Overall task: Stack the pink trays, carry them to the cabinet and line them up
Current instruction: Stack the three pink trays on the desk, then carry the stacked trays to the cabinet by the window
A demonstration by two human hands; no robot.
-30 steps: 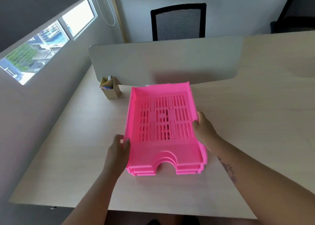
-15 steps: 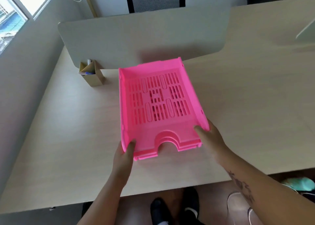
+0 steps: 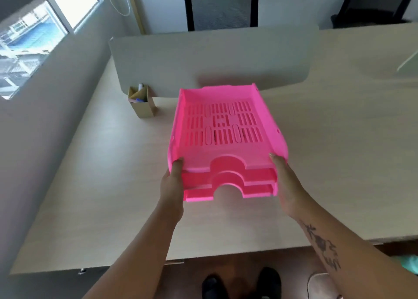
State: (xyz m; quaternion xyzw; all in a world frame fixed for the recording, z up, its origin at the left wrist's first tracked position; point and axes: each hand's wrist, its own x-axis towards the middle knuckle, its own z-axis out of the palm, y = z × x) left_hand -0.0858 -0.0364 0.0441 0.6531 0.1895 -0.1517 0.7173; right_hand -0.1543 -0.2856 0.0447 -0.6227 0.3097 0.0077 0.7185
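A nested stack of pink trays [image 3: 224, 138] with slotted bottoms is held up above the beige desk [image 3: 108, 185], tilted so its far end dips toward the divider. My left hand [image 3: 173, 185] grips the stack's near left corner, thumb on the top rim. My right hand [image 3: 286, 181] grips the near right corner the same way. Three stepped front lips with arched cut-outs face me. No cabinet is in view.
A grey divider panel [image 3: 212, 58] stands across the desk behind the trays. A small cardboard pen holder [image 3: 142, 104] sits left of them. A black mesh chair [image 3: 221, 7] stands beyond the divider, a wall with a window [image 3: 34, 40] runs on the left, and shoes [image 3: 242, 285] show below the desk edge.
The stack has come up off the desk and toward me. Both hands slid from its sides to the near corners.
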